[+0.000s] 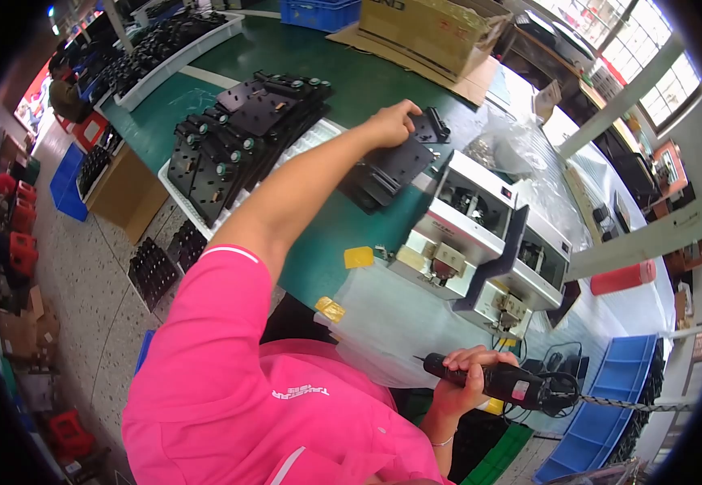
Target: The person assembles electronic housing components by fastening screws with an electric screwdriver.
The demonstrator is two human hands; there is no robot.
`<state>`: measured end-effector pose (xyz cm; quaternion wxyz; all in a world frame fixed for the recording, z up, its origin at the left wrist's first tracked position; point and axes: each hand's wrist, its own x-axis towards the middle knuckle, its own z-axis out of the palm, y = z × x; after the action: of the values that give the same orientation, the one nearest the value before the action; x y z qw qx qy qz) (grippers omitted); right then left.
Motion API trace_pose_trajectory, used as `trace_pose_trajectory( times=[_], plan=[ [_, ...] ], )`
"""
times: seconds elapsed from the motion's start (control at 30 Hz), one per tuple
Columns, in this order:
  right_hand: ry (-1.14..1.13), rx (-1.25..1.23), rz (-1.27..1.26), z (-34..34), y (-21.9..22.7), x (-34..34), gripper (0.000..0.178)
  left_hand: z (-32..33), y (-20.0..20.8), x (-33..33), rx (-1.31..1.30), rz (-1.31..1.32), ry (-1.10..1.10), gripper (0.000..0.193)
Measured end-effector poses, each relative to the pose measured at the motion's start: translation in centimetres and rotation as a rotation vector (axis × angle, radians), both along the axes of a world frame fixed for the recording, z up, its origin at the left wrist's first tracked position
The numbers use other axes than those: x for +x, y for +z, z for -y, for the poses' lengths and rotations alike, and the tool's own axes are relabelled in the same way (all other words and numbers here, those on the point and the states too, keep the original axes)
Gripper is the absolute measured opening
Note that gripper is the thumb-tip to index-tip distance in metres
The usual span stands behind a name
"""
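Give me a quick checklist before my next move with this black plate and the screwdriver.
1. Left hand on the black plate at the top of the small stack: ok.
2. Right hand wrapped around the electric screwdriver: ok.
3. Screwdriver tip pointing away from the left hand: ok.
4. Screwdriver cable free of snags: cannot tell.
5. Grey machine on the green table free to take a part: cannot tell.
6. White tray of black parts within reach: ok.

left arm: stretched far forward, elbow nearly straight
left hand [391, 123]: fingers curled down, pinching
right hand [462, 378]: near torso, fist closed, gripping
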<state>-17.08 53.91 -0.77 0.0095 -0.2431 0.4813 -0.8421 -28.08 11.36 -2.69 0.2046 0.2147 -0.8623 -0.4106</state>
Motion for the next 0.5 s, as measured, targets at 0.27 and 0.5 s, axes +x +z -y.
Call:
trace_pose_trajectory(
  times=[0.27,0.5],
  plan=[
    [0.014,0.014,0.018,1.1,0.1,0.3,0.04,0.1,3.4,2.9,-0.244,0.082,0.122,0.043],
    [0.029,0.011,-0.003,0.8,0.2,0.1,0.039,4.8,10.8,17.5,-0.798,0.402,0.392,0.099]
  ],
)
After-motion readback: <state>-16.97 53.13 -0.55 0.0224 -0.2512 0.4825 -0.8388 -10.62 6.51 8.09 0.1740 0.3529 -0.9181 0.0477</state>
